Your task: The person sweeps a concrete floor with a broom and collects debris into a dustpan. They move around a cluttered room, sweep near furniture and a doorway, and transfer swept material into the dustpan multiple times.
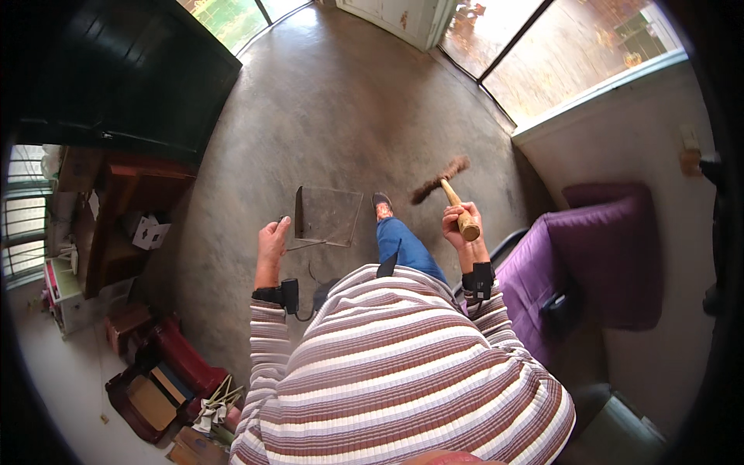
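My right hand (463, 224) is closed around the thick wooden handle (454, 197) of a brush or broom. The brown bristle head (440, 179) points forward, above the concrete floor; I cannot tell whether it touches down. On the left, my left hand (272, 239) grips a thin rod-like handle, of which the dark tip shows by the thumb. That handle seems to belong to the flat grey dustpan (328, 216) just beyond, with a raised dark edge on its left side. My shoe (381, 200) rests between the pan and the brush head.
A purple padded chair (523, 279) stands close on my right. Dark red plastic stools (186, 354) and cardboard (151, 401) lie at the lower left. A wooden desk (110, 226) and a big dark green panel (133, 75) line the left side. Glass doors (482, 64) stand ahead.
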{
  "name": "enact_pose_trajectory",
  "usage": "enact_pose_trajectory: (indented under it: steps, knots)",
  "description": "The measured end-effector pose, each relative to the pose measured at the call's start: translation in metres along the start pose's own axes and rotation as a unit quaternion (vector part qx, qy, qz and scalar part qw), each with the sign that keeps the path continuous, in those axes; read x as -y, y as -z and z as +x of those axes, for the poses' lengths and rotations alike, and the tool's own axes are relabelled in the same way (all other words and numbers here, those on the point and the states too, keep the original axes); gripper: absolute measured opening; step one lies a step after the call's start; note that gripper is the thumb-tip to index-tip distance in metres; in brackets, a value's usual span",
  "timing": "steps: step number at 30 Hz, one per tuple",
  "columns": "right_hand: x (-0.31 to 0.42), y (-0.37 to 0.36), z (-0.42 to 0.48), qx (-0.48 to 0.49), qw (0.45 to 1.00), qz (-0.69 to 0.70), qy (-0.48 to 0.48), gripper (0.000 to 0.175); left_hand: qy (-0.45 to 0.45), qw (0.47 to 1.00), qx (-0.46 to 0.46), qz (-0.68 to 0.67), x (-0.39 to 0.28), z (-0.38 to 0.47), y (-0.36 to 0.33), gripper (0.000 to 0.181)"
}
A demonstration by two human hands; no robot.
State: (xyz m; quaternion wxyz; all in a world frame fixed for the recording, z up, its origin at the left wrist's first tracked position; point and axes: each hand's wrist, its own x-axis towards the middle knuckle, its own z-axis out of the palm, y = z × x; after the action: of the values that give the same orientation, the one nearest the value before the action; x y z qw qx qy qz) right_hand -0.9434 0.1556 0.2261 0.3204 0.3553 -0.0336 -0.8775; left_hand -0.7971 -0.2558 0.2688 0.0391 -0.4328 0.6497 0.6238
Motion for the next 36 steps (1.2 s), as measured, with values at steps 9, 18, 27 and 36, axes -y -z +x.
enact_pose_trajectory:
  steps: [9, 18, 27, 36]
  knots:
    - [0.065, -0.054, 0.155, -0.210, 0.968, -0.005, 0.136, 0.008, -0.006, 0.999, -0.050, 0.000, -0.110, 0.113, -0.010, 0.037]
    - [0.039, -0.102, 0.278, -0.327, 0.937, 0.013, 0.118, 0.008, -0.011, 0.999, -0.028, -0.038, -0.198, 0.262, -0.016, 0.031]
    - [0.077, -0.173, 0.397, -0.271, 0.928, -0.090, 0.238, 0.011, -0.003, 1.000, 0.029, -0.003, -0.314, 0.417, -0.025, 0.036]
    - [0.069, -0.346, 0.546, -0.242, 0.956, 0.064, 0.155, 0.012, -0.025, 0.998, -0.002, 0.056, -0.391, 0.551, -0.015, 0.036]
